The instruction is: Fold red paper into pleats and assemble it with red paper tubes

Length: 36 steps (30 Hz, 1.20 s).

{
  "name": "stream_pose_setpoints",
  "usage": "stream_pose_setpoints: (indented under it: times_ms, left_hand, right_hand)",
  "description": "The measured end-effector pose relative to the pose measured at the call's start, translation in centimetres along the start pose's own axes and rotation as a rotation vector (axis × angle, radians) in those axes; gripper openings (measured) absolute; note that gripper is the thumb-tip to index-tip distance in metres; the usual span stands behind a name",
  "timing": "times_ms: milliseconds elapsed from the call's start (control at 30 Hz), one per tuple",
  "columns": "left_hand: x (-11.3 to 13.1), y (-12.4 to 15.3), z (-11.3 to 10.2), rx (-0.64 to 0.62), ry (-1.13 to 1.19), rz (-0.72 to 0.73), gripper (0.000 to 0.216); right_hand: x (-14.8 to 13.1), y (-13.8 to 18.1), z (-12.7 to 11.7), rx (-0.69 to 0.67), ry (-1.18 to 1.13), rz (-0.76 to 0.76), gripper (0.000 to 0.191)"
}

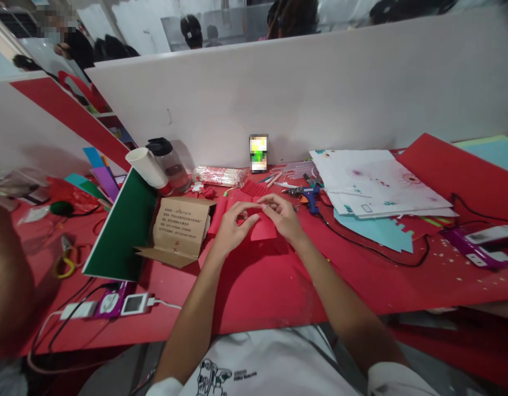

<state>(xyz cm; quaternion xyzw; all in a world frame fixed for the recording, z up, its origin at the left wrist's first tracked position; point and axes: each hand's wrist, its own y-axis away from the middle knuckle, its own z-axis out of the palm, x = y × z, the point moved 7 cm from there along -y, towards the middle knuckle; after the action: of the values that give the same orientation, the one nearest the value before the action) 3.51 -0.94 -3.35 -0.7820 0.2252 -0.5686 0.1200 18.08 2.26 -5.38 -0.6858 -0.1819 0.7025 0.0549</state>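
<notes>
Just above the red tabletop, my left hand and my right hand meet at the fingertips. A piece of red paper lies between and beneath them. The left fingers curve round with the thumb bent toward them, pinching at the paper's edge. On the other side, my right thumb and fingers are closed at the same edge; the exact grip is partly hidden. Behind the hands sits a pleated red paper piece. More red paper, looking rolled or folded, lies beside my left hand.
Left of me stand an opened cardboard box, a green board and a bottle. A phone leans on the partition. To the right lie a blue glue gun with its cable and stacked paper sheets. Scissors lie far left.
</notes>
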Motion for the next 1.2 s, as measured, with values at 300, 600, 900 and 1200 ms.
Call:
stream_pose_setpoints:
  times_ms: [300, 600, 900, 1200]
  left_hand:
    - [-1.3, -0.1, -1.0, 0.124, -0.065, -0.046, 0.025]
    - [-0.7, 0.0, -1.4, 0.140, -0.189, -0.043, 0.019]
    - [-0.5, 0.0, -1.2, 0.113, -0.179, 0.017, 0.017]
    - [0.0, -0.1, -0.9, 0.108, -0.178, 0.028, 0.018]
  right_hand:
    - [0.2, -0.3, -0.2, -0.042, -0.049, 0.024, 0.023]
    - [-2.2, 0.5, -0.6, -0.090, 0.188, -0.070, 0.023]
    - [-2.0, 0.4, -0.5, -0.067, 0.339, -0.138, 0.016]
    - [-2.6, 0.7, -0.8, -0.059, 0.426, -0.209, 0.017]
